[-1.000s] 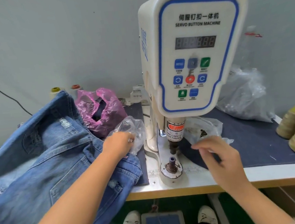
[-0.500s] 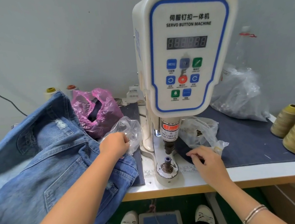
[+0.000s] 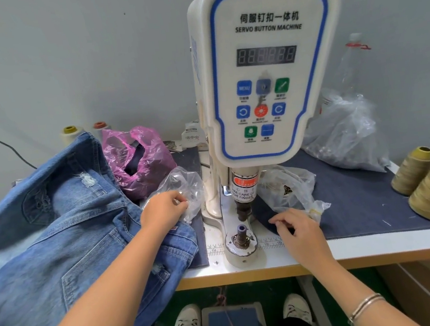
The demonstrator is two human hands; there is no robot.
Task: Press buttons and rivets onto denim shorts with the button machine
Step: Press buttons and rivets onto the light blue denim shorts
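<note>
Shorts (image 3: 63, 235) lay heaped at the desk's left edge, hanging over its front, well clear of the die (image 3: 240, 237) at the machine (image 3: 270, 74) base. No button or rivet was visible on the denim, and none sat on the die; pressing was judged not yet begun on this piece. Left hand (image 3: 164, 211) rested on the shorts, fingertips pinching at a clear bag (image 3: 182, 191). Right hand (image 3: 296, 227) lay fingers curled on the mat (image 3: 362, 199) near the front edge, beside another bag (image 3: 287, 189); whether it held a part could not be told. Loading, positioning and pressing remained.
</note>
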